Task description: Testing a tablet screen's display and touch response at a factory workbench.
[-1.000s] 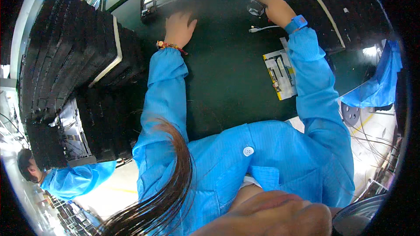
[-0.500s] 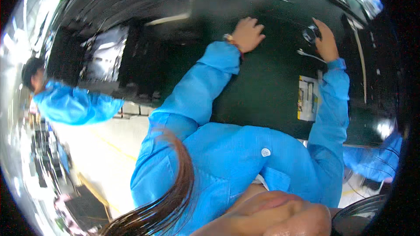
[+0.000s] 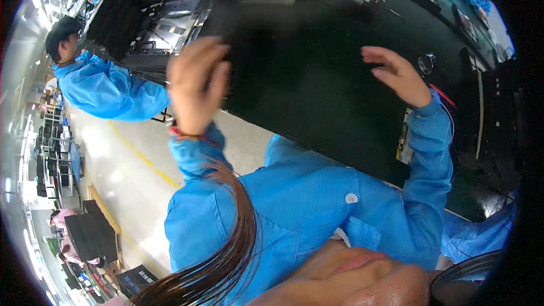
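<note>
Steady the left hand [image 3: 194,86], blurred, loosely spread and apparently empty, near the silver panel [image 3: 174,21] at upper left, with the empty right hand [image 3: 401,79], likewise spread, over the dark table [image 3: 300,102].

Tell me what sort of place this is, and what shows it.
Probably a factory floor or assembly workshop: a co-worker in a blue work coat like the wearer's, a long dark workbench, and a yellow floor line suggest it.

Factory workshop (blue smocks [image 3: 99,92], workbench [image 3: 294,79])
</note>
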Demonstrator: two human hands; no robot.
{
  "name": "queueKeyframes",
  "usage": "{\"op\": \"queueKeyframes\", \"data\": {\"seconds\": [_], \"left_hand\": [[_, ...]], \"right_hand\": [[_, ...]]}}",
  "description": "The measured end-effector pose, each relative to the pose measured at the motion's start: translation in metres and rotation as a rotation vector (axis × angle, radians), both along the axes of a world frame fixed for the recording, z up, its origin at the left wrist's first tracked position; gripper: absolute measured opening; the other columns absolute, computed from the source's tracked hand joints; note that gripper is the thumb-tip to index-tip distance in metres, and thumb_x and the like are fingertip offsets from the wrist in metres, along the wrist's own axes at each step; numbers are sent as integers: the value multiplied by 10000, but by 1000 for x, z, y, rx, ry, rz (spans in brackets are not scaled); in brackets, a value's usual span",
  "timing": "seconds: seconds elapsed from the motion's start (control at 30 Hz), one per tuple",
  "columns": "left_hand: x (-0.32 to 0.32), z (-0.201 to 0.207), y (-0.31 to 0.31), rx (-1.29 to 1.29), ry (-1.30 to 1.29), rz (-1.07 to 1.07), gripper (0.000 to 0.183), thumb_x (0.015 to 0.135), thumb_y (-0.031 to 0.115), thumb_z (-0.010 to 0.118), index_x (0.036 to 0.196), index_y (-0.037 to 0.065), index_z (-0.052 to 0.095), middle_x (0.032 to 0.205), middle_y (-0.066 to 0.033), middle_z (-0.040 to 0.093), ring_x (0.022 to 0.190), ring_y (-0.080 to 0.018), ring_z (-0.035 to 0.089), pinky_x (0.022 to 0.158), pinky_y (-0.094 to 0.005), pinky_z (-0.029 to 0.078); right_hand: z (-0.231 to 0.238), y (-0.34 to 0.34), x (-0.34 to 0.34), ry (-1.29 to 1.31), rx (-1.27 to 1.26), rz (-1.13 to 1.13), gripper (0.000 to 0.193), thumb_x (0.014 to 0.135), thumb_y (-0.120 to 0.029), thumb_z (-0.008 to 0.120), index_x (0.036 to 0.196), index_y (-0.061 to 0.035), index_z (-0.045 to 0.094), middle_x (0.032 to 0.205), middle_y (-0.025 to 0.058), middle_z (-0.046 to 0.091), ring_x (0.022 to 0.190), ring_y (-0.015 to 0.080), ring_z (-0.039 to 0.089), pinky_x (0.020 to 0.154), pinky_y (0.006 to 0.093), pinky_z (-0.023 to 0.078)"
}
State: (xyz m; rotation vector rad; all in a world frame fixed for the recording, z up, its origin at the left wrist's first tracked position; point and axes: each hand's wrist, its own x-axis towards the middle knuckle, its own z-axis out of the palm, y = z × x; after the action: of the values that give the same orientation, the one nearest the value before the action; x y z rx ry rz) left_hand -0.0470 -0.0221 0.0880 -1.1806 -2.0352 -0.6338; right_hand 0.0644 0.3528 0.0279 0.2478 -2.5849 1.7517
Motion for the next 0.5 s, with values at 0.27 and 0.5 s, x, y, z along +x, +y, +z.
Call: {"op": "queueKeyframes", "data": {"seconds": [0.27,0.5], "left_hand": [[-47,26,-76,-409,-27,175,637,631,108,750,1230,122,533,1242,-108,525,1163,-321,476,1002,-434,359],[-53,27,-84,-367,73,261,655,577,-62,655,1203,102,553,1211,-105,555,1120,-312,512,956,-396,408]], "right_hand": [[4,-60,-30,-51,-3,301,357,850,-47,550,1206,-38,525,1113,137,587,1020,212,577,880,323,471],[34,-124,-67,-222,-171,488,382,912,-213,537,1219,10,505,1121,153,586,1044,227,573,904,325,468]]}}
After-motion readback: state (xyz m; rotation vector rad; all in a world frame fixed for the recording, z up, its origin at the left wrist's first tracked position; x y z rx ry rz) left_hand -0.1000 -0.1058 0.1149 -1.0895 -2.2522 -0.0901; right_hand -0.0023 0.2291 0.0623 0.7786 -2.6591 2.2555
